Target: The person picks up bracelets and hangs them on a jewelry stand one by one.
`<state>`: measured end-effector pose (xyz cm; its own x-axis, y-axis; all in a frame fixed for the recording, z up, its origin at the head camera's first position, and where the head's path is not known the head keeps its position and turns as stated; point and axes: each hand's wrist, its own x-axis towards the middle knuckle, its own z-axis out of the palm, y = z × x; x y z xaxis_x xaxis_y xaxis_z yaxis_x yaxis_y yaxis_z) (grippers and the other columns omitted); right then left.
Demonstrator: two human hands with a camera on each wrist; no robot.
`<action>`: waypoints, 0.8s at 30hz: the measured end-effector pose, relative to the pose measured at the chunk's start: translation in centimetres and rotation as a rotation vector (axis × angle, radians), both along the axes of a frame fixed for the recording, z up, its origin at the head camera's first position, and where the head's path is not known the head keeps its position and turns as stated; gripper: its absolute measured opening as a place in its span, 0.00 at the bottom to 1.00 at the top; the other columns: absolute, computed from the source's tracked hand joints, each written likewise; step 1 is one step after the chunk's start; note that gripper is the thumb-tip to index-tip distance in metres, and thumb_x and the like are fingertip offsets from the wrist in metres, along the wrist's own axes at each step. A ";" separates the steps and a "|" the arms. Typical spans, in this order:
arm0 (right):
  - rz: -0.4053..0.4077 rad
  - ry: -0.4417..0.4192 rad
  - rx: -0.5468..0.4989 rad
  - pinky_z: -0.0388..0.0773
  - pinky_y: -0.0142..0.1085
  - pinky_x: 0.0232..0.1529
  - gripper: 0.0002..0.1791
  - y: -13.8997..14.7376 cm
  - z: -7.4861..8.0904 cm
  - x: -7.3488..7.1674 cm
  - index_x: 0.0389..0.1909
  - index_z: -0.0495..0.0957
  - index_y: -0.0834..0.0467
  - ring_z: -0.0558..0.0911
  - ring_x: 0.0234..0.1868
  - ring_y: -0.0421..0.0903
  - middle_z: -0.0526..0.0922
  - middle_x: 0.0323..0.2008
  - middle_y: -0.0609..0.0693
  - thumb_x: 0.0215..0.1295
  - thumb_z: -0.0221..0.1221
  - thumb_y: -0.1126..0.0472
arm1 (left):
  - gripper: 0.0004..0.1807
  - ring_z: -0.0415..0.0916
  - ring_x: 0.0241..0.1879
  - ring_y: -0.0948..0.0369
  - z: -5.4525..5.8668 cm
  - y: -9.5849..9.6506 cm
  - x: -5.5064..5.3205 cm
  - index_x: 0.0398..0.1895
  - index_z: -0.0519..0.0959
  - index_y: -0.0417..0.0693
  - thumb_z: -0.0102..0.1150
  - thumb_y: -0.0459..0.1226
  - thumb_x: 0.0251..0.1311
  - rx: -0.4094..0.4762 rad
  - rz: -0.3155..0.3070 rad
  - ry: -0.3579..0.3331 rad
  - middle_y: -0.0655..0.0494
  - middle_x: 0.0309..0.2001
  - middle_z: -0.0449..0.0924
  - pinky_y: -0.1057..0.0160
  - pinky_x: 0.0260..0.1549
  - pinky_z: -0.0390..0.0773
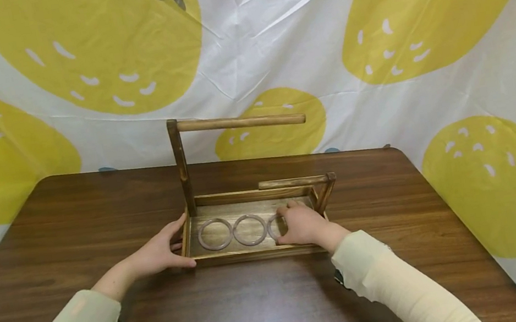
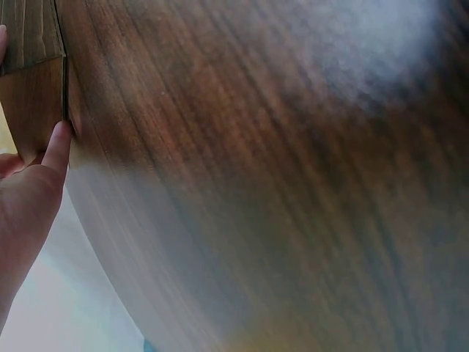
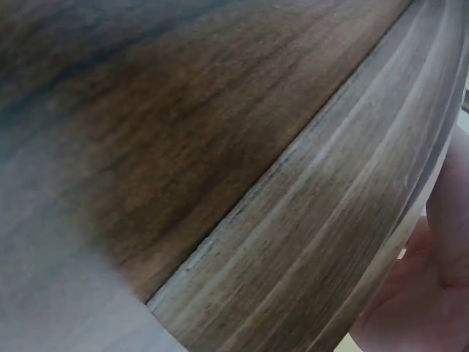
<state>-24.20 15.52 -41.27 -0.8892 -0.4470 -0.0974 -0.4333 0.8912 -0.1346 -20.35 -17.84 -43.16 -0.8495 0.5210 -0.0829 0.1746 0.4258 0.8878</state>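
Note:
A wooden jewelry stand [image 1: 262, 254] with a tray base stands on the table. From its left end a tall post [image 1: 181, 167] carries a long horizontal bar; a short post [image 1: 327, 194] at the right carries a lower one. Inside the tray, two clear greyish bangles [image 1: 200, 237] lie flat side by side. My right hand [image 1: 304, 225] reaches over the front wall and pinches a third bangle [image 1: 270, 229], partly hidden under the fingers. With the thumb at the front corner and fingers along the side, my left hand [image 1: 159, 252] holds the tray's left end.
The brown wood-grain table [image 1: 241, 314] extends on all sides of the stand. Behind it hangs a white cloth [image 1: 243, 63] printed with large yellow fruit. In the right wrist view the tray's front wall [image 3: 308, 198] runs close to the camera.

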 end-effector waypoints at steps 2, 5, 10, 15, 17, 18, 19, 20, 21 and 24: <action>-0.011 -0.015 -0.015 0.77 0.45 0.52 0.37 0.1 0.1 0.0 0.54 0.73 0.63 0.75 0.50 0.57 0.78 0.44 0.59 0.45 0.68 0.47 | 0.61 0.54 0.65 0.32 0.0 0.0 0.0 0.72 0.33 0.33 0.70 0.37 0.48 0.002 -0.002 -0.002 0.25 0.69 0.37 0.44 0.61 0.67; -0.038 -0.042 -0.046 0.78 0.43 0.48 0.36 0.4 0.2 -0.1 0.55 0.72 0.62 0.75 0.48 0.53 0.77 0.43 0.56 0.45 0.68 0.48 | 0.61 0.54 0.65 0.33 0.0 0.1 0.0 0.72 0.33 0.33 0.70 0.38 0.48 0.000 -0.003 -0.011 0.26 0.69 0.37 0.44 0.61 0.67; -0.055 -0.066 -0.108 0.79 0.42 0.45 0.35 0.6 0.2 -0.2 0.54 0.72 0.60 0.75 0.46 0.51 0.75 0.43 0.56 0.45 0.67 0.49 | 0.61 0.54 0.65 0.33 -0.1 0.1 0.0 0.72 0.33 0.33 0.70 0.38 0.48 -0.004 -0.002 -0.010 0.26 0.69 0.37 0.45 0.61 0.68; -0.061 -0.081 -0.161 0.79 0.43 0.46 0.34 0.8 0.3 -0.2 0.55 0.72 0.57 0.75 0.48 0.52 0.75 0.47 0.57 0.45 0.66 0.49 | 0.61 0.54 0.64 0.33 -0.1 0.1 0.0 0.72 0.33 0.32 0.70 0.38 0.48 -0.001 -0.002 -0.002 0.25 0.69 0.37 0.45 0.61 0.68; -0.067 -0.085 -0.176 0.79 0.44 0.46 0.35 0.8 0.3 -0.2 0.56 0.71 0.57 0.75 0.48 0.52 0.74 0.48 0.57 0.46 0.65 0.49 | 0.61 0.54 0.65 0.33 -0.1 0.0 0.0 0.72 0.33 0.33 0.70 0.37 0.48 0.001 -0.001 -0.003 0.25 0.69 0.37 0.44 0.61 0.67; -0.072 -0.088 -0.185 0.79 0.44 0.46 0.36 0.8 0.4 -0.2 0.57 0.70 0.57 0.75 0.49 0.53 0.74 0.49 0.58 0.46 0.65 0.48 | 0.61 0.54 0.65 0.33 -0.1 0.0 0.0 0.72 0.33 0.33 0.70 0.38 0.48 -0.001 0.003 -0.005 0.26 0.69 0.37 0.45 0.61 0.67; -0.073 -0.087 -0.194 0.79 0.45 0.45 0.37 0.9 0.4 -0.2 0.59 0.69 0.58 0.75 0.49 0.53 0.74 0.50 0.58 0.45 0.65 0.48 | 0.61 0.54 0.65 0.33 0.0 0.0 0.0 0.72 0.33 0.33 0.70 0.38 0.48 -0.001 0.002 -0.004 0.26 0.69 0.37 0.45 0.61 0.67; -0.071 -0.086 -0.203 0.79 0.45 0.45 0.39 0.9 0.4 -0.1 0.60 0.68 0.58 0.75 0.48 0.53 0.73 0.50 0.59 0.46 0.65 0.49 | 0.61 0.55 0.65 0.33 0.0 0.0 0.0 0.72 0.33 0.34 0.70 0.38 0.48 -0.002 0.002 -0.003 0.26 0.69 0.37 0.45 0.61 0.67; -0.068 -0.088 -0.214 0.79 0.45 0.45 0.39 1.0 0.4 -0.1 0.61 0.68 0.59 0.75 0.48 0.53 0.73 0.50 0.59 0.46 0.65 0.49 | 0.61 0.55 0.65 0.33 0.0 0.0 0.0 0.72 0.33 0.33 0.70 0.37 0.48 0.000 0.001 -0.003 0.26 0.69 0.37 0.44 0.61 0.67; -0.050 -0.084 -0.245 0.78 0.44 0.46 0.41 1.2 0.4 -0.1 0.63 0.66 0.61 0.75 0.46 0.52 0.73 0.51 0.60 0.47 0.66 0.50 | 0.61 0.55 0.65 0.34 0.1 0.0 0.0 0.72 0.34 0.33 0.71 0.37 0.48 0.001 0.004 0.005 0.26 0.69 0.37 0.44 0.61 0.67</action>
<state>-24.29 16.72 -40.82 -0.9041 -0.4223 -0.0657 -0.3681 0.8475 -0.3824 -20.36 -17.80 -43.09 -0.8519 0.5178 -0.0780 0.1776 0.4258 0.8872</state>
